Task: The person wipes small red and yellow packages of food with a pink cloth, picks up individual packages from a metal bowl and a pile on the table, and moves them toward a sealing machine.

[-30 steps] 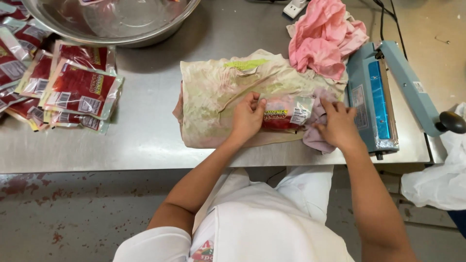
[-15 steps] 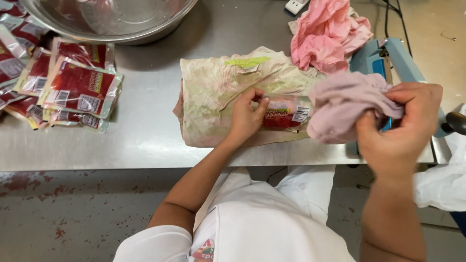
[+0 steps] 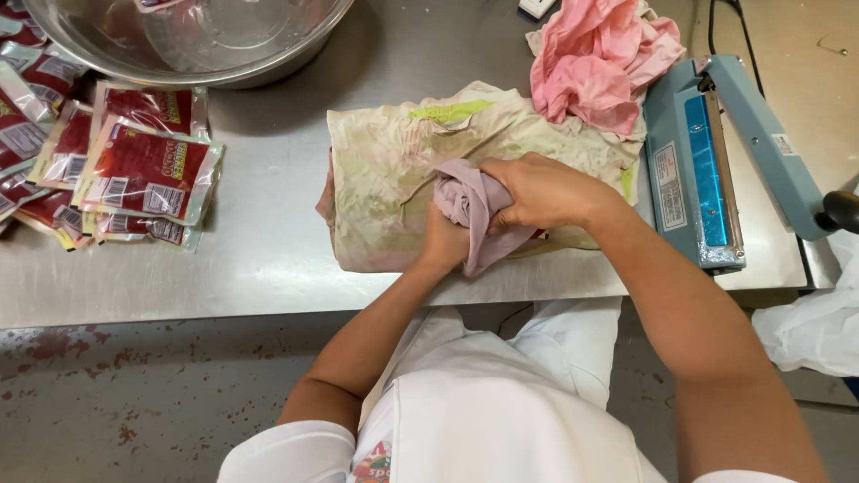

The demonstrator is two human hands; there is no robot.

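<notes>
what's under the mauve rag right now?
The rag, gripped by the right hand, covers the left hand. Below lies the stained cloth. Whether a pouch sits beneath is hidden.

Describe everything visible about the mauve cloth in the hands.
The mauve cloth is soft, thin fabric, crumpled into a loose wad with a tail hanging toward the table edge. The right hand grips it from above, and the left hand presses against its lower side. It sits over the stained cream towel on the steel table.
</notes>
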